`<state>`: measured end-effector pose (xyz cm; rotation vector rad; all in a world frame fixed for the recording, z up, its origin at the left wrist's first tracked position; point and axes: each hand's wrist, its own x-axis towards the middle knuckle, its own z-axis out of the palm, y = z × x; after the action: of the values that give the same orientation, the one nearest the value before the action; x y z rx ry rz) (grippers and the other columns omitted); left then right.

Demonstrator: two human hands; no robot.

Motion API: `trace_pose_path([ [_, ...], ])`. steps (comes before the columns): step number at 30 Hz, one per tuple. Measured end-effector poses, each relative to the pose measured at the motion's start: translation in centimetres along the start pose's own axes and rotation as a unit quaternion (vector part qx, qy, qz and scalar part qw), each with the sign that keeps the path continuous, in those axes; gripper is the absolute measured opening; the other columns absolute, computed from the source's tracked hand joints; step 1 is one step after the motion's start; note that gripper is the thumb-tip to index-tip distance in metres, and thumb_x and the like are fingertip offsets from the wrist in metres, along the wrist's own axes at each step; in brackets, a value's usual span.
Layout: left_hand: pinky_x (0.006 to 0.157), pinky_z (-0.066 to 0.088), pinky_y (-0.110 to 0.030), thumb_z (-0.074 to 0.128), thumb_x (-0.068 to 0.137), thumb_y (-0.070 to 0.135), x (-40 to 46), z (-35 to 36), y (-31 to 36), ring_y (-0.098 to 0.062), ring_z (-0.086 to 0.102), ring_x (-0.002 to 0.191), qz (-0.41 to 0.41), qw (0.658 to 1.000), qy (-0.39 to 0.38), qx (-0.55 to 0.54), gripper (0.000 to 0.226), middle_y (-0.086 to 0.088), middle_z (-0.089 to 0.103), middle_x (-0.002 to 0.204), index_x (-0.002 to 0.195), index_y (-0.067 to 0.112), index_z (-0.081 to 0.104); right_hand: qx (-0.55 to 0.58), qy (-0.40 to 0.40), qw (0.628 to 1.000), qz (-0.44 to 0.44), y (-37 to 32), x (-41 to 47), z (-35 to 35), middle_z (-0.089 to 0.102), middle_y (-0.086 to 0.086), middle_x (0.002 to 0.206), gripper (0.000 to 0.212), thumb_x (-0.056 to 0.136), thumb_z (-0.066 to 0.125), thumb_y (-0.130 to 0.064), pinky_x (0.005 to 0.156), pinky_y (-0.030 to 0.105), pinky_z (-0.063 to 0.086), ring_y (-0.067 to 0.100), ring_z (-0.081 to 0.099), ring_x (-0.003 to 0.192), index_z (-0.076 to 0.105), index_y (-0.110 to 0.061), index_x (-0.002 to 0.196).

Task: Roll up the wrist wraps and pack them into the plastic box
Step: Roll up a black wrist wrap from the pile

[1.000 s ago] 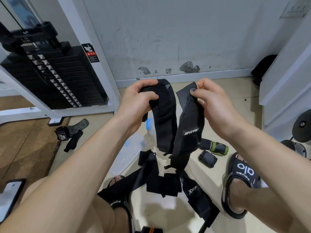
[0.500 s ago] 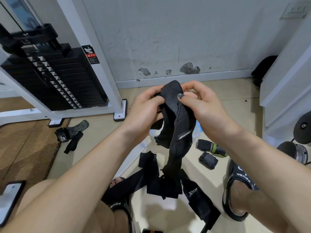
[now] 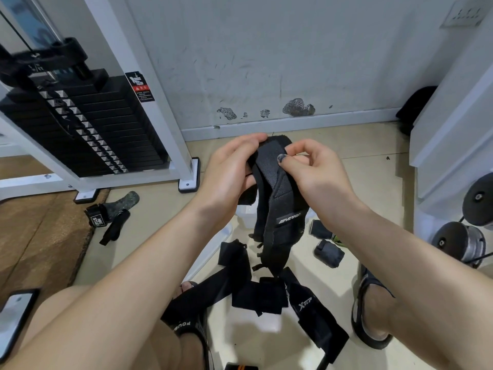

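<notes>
A long black wrist wrap (image 3: 280, 206) hangs doubled from both hands in front of me. My left hand (image 3: 229, 172) grips its top from the left, fingers curled over the fold. My right hand (image 3: 312, 169) pinches the same fold from the right with thumb and fingers. Below, more black wraps (image 3: 256, 287) lie spread on the floor. Two rolled wraps (image 3: 328, 253) sit to the right. The clear plastic box (image 3: 246, 216) shows only in part behind the hanging wrap.
A weight stack machine (image 3: 88, 129) stands at left, with a strap and glove (image 3: 112, 212) on the floor by its base. Dumbbells (image 3: 458, 239) lie at right beside a white frame. My sandalled feet (image 3: 373, 311) flank the wraps. A phone (image 3: 13, 316) lies at lower left.
The two ends of the wrap were held apart; my hands have come together at the top, so the wrap now hangs folded in one bundle.
</notes>
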<state>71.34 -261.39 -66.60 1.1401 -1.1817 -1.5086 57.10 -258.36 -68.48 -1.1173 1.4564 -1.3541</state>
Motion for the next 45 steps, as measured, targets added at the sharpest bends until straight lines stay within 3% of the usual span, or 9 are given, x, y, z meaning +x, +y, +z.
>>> trace_pose_path([
  [4,0.076,0.058,-0.022,0.054,0.103,0.004,0.4,-0.3,-0.3,-0.012,0.072,0.093,0.012,1.000,0.011,0.025,0.028,-0.004,0.076,0.110,0.126,0.009,0.069,-0.026,0.022,0.999,0.002,0.2,0.0,0.0,0.056,-0.010,0.053,0.008,0.091,0.067,-0.018,0.062,0.038,0.041,0.016,0.050,0.059,0.062,-0.020,0.085],
  [9,0.079,0.060,-0.028,0.058,0.101,0.004,0.4,-0.4,-0.4,-0.013,0.073,0.095,0.022,0.999,0.012,0.029,0.027,-0.001,0.077,0.108,0.125,0.011,0.069,-0.030,0.020,0.999,0.019,0.0,-0.2,0.3,0.068,0.028,0.085,0.018,0.076,0.063,-0.033,0.074,0.058,0.055,0.030,0.059,0.069,0.063,-0.018,0.086],
  [13,0.093,0.058,-0.049,0.064,0.098,0.006,0.4,-0.5,-0.6,-0.016,0.073,0.092,0.038,0.998,0.017,0.045,0.025,-0.005,0.077,0.107,0.119,0.016,0.072,-0.039,0.022,0.999,0.023,0.2,-0.2,0.3,0.068,0.029,0.089,0.021,0.076,0.063,-0.034,0.078,0.062,0.054,0.041,0.062,0.073,0.064,-0.017,0.087],
  [18,0.086,0.055,-0.060,0.073,0.091,0.015,0.4,-0.5,-0.6,-0.020,0.069,0.088,0.049,0.996,0.025,0.067,0.022,-0.004,0.078,0.103,0.110,0.025,0.075,-0.028,0.014,0.999,0.028,0.0,-0.2,0.3,0.072,0.023,0.087,0.021,0.076,0.063,-0.033,0.077,0.058,0.057,0.029,0.064,0.071,0.064,-0.016,0.088],
  [28,0.075,0.059,-0.032,0.071,0.091,0.001,0.9,-0.8,-0.5,-0.013,0.073,0.084,0.063,0.995,0.068,0.039,0.023,0.008,0.077,0.085,0.106,0.019,0.075,-0.095,0.015,0.995,0.009,1.2,-0.2,0.3,0.043,-0.015,0.044,0.022,0.097,0.066,-0.034,0.058,0.029,0.033,0.005,0.041,0.048,0.055,-0.018,0.087],
  [35,0.055,0.051,-0.019,0.066,0.096,0.002,0.8,-1.1,0.9,-0.010,0.070,0.070,0.039,0.996,0.082,-0.007,0.022,-0.005,0.072,0.095,0.115,0.010,0.073,-0.150,-0.034,0.988,0.019,1.5,-0.3,0.1,0.065,-0.008,0.107,0.043,0.094,0.060,-0.061,0.083,0.025,0.049,0.005,0.063,0.099,0.055,-0.033,0.127],
  [38,0.053,0.050,-0.018,0.066,0.096,0.003,0.7,-1.2,1.0,-0.007,0.068,0.066,0.037,0.996,0.080,-0.013,0.022,-0.006,0.071,0.096,0.116,0.009,0.073,-0.080,-0.083,0.993,0.016,1.4,-0.4,0.3,0.062,-0.006,0.086,0.048,0.095,0.061,-0.057,0.075,0.030,0.049,0.008,0.060,0.078,0.063,-0.009,0.100],
  [40,0.049,0.047,-0.016,0.066,0.097,0.004,0.8,-1.3,1.1,-0.005,0.065,0.061,0.036,0.995,0.088,-0.010,0.022,-0.007,0.070,0.097,0.116,0.009,0.073,-0.078,-0.097,0.992,0.009,1.2,-0.5,0.4,0.038,0.005,0.074,0.063,0.097,0.061,-0.055,0.059,0.028,0.034,0.014,0.039,0.065,0.046,0.005,0.084],
  [45,0.065,0.054,-0.021,0.065,0.097,0.002,1.4,-1.8,1.3,-0.010,0.069,0.074,0.041,0.994,0.093,-0.033,0.021,-0.008,0.072,0.100,0.115,0.008,0.073,-0.042,-0.120,0.992,0.014,1.0,-0.9,0.4,0.041,-0.002,0.063,0.039,0.099,0.065,-0.038,0.051,0.019,0.034,0.008,0.040,0.057,0.049,-0.010,0.077],
])
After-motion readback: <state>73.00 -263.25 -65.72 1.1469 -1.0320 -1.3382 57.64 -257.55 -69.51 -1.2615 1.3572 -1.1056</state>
